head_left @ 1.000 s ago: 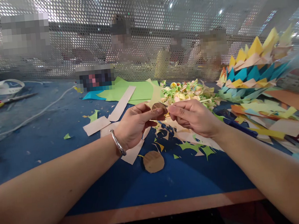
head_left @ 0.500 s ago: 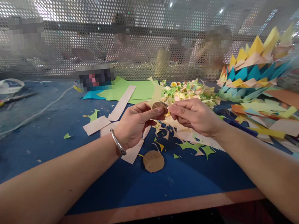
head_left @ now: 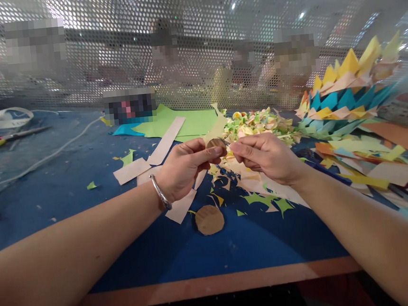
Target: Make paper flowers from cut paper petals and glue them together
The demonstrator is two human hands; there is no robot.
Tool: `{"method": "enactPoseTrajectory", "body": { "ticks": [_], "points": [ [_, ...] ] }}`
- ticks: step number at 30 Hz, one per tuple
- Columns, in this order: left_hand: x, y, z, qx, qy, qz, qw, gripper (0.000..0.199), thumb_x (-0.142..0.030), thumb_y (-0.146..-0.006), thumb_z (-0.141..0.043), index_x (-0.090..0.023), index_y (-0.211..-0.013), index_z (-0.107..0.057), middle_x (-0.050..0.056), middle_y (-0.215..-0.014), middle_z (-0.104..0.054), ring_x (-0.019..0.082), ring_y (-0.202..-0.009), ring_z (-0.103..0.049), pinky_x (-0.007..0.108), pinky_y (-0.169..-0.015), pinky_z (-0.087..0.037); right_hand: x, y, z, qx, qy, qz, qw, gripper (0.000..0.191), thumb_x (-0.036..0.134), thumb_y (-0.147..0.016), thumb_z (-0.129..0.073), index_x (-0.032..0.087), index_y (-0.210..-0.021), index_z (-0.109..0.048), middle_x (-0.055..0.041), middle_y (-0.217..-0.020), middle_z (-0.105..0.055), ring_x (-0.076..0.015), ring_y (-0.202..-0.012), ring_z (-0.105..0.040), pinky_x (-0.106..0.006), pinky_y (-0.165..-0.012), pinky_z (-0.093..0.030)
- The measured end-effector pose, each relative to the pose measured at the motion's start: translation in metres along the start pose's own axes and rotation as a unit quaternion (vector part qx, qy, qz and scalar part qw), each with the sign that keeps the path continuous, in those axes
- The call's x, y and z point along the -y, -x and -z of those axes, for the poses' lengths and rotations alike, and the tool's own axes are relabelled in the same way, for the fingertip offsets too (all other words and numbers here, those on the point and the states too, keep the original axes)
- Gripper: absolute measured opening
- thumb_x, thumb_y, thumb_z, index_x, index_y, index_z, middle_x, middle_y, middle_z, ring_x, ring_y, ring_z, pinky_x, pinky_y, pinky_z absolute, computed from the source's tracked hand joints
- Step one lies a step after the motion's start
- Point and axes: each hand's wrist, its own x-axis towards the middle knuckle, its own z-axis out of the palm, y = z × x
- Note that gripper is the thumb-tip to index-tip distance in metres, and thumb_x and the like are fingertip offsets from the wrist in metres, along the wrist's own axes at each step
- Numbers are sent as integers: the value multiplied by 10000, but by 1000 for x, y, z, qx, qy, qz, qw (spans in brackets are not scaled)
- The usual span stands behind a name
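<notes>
Many paper scraps point(head_left: 255, 124) around hands point(head_left: 270, 159)

Illegible lettering on white band point(head_left: 8, 124)

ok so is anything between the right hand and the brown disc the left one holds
Only a thin piece at the right hand, too small to identify, lies in the gap to the brown disc in the left hand; nothing else visible blocks it.

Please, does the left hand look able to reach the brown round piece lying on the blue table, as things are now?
Probably yes: the brown round piece lies uncovered, and nothing appears to block the left hand. However, that hand holds another brown piece, so it looks occupied.
</notes>
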Motion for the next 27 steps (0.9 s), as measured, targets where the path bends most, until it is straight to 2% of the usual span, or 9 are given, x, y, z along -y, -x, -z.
{"method": "enactPoseTrajectory", "body": {
  "ticks": [6, 13, 27],
  "points": [
    [-2, 1, -1, 0, -29, -10, 1000, 139, -179, -702, -807, -155, -637, -687, -15, -681, -627, 87, -637, -542, 241, -589, -369, 0, -1, 4, 6, 42, 15, 999, 457, 526, -911, -633, 180, -633, -527, 82, -495, -286, -57, -451, -225, -246, -416, -158],
    [-2, 1, 2, 3, -53, -19, 998, 75, -203, -727, -786, -158, -695, -735, 3, -710, -661, 98, -659, -540, 245, -614, -377, 2, -2, 4, 2, 79, 31, 996, 499, 544, -926, -601, 182, -602, -490, 77, -519, -295, -51, -447, -253, -245, -416, -191],
    [-2, -3, 8, 38, -70, -17, 997, 42, -207, -733, -785, -170, -742, -768, -6, -694, -628, 86, -626, -489, 244, -608, -356, 1, -2, 6, 3, 90, 39, 995, 514, 561, -919, -600, 185, -586, -489, 68, -534, -313, -56, -453, -266, -250, -426, -206]
  ]
}}
